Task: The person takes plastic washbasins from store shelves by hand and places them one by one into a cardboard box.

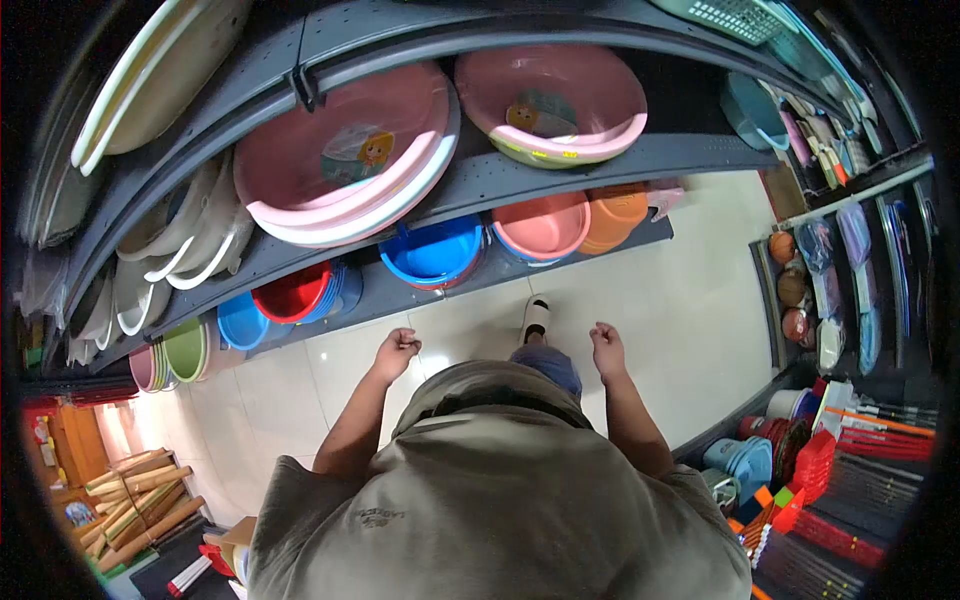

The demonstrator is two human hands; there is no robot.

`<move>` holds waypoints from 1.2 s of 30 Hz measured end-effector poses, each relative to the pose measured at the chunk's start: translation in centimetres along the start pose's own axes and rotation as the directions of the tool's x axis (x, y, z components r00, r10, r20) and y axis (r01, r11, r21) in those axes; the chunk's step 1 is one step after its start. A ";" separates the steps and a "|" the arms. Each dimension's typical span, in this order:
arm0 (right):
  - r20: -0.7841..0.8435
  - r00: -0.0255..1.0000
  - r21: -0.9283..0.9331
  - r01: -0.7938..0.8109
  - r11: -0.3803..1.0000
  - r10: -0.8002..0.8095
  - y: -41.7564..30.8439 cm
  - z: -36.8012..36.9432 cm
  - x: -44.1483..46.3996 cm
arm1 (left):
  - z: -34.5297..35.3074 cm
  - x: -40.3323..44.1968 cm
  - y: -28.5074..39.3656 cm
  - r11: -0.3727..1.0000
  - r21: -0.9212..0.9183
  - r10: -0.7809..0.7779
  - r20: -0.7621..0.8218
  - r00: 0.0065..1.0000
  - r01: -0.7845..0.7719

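Observation:
My left hand [399,354] hangs over the tiled floor with its fingers curled closed, and nothing shows in it. On the other side of my body, my right hand [607,350] is also closed, thumb against the curled fingers, with no object visible. Both hands are apart from the shelf goods. Nearest the left hand are a blue bucket [432,250] and a red bucket [292,292] on the bottom shelf. A pink bucket [541,224] and an orange bucket [612,218] stand ahead of the right hand.
Pink basins [345,140] and another pink basin [552,100] rest on the shelf above. Balls [793,288] and packaged goods line the right rack. Light-blue buckets [742,465] stand at lower right. Wooden rolls [150,505] lie at lower left. Pale floor tiles [680,330] run between the racks.

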State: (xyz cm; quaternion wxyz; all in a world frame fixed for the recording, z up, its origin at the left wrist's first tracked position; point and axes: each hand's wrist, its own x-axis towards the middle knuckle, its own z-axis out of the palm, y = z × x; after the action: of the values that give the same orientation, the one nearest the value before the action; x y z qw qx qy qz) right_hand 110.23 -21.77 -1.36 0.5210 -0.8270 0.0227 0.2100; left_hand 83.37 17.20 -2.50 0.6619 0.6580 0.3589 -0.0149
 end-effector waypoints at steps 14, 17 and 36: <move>0.007 0.874 0.446 0.433 0.784 -0.487 -29.6 -3.9 19.2 | 11.6 6.9 32.2 0.866 -0.019 0.484 -0.213 0.848 -0.499; -0.031 0.868 0.447 0.455 0.770 -0.495 -31.9 -3.7 22.7 | 13.3 9.5 34.5 0.844 -0.058 0.490 -0.320 0.811 -0.533; 0.320 0.722 0.487 0.430 0.760 -0.613 -34.6 -5.1 26.8 | 17.9 15.1 37.3 0.751 0.231 0.605 -0.616 0.504 -0.619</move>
State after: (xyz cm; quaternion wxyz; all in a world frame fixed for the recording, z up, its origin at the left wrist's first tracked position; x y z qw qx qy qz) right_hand 145.21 -5.54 20.10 0.6984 -0.6066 -0.3001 0.2329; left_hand 121.08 13.23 19.93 0.4596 0.6958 0.3119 0.4553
